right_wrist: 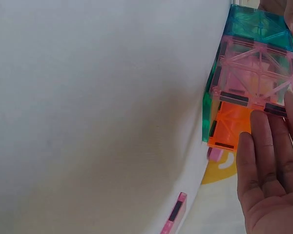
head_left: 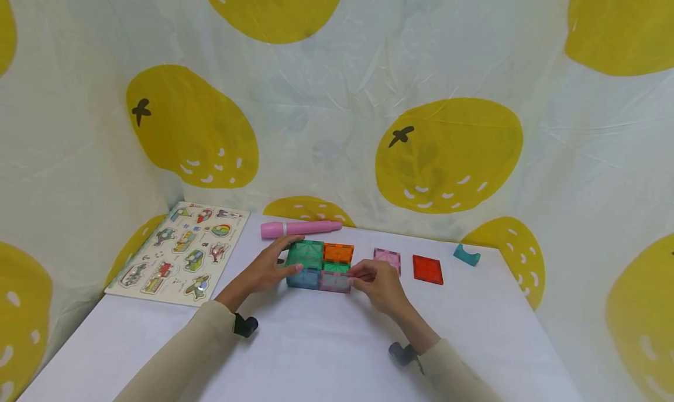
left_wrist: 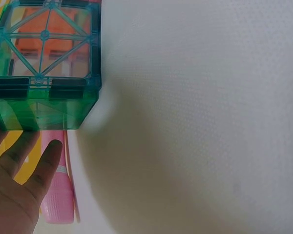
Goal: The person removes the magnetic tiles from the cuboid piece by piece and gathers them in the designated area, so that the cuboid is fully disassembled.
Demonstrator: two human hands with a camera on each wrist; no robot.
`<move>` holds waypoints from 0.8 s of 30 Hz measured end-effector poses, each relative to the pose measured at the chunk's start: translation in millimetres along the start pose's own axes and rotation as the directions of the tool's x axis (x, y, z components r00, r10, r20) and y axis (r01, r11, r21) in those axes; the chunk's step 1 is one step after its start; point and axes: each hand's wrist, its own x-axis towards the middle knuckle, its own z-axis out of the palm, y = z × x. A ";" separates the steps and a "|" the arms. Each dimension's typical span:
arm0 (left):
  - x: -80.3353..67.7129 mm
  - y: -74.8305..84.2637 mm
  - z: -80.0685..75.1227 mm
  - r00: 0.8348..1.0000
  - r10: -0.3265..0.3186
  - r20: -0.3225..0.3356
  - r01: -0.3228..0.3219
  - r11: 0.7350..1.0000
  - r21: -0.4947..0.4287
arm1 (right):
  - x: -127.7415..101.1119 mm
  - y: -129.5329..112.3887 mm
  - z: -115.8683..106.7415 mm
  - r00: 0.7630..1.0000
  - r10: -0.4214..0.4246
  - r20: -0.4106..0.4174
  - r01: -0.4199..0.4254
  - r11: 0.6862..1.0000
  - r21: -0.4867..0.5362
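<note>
A fruit-printed curtain [head_left: 316, 115] backs the white table [head_left: 326, 343] I am viewing. At its far middle I see a translucent tile box [head_left: 305, 254]. My left hand [head_left: 268, 268] touches its left side, fingers extended; my right hand [head_left: 381, 285] pinches the near pink tile [head_left: 334, 282] by its right edge. A red tile [head_left: 427, 270] lies right, a picture board [head_left: 184, 253] left.

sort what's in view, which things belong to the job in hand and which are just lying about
Part of the job:
tile structure
left hand and right hand, both at it
probably the loose pink tile and red tile, similar in kind

Apparently just lying about:
picture board
pink wand-like object
teal curved piece
</note>
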 end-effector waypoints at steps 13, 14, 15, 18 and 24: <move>1.8 -1.7 0.2 1.000 0.004 -0.005 -0.004 1.000 0.030 | -4.4 10.0 -7.0 0.999 0.037 -0.025 -0.035 0.997 0.073; 1.9 -2.0 0.3 1.000 0.005 -0.006 -0.005 0.999 0.032 | -4.7 11.4 -7.8 0.998 0.047 -0.029 -0.044 0.995 0.085; 1.8 -2.3 0.3 1.000 0.012 -0.006 -0.012 0.999 0.033 | -5.0 12.9 -8.7 0.998 0.059 -0.032 -0.056 0.994 0.097; 2.0 -2.7 0.5 1.000 0.001 -0.007 0.000 0.999 0.033 | -6.0 15.8 -11.8 0.996 0.085 -0.037 -0.079 0.987 0.137; 2.1 -2.6 0.2 1.000 -0.015 -0.003 0.016 0.999 0.036 | -10.4 15.0 -22.3 0.994 0.100 -0.053 -0.088 0.978 0.189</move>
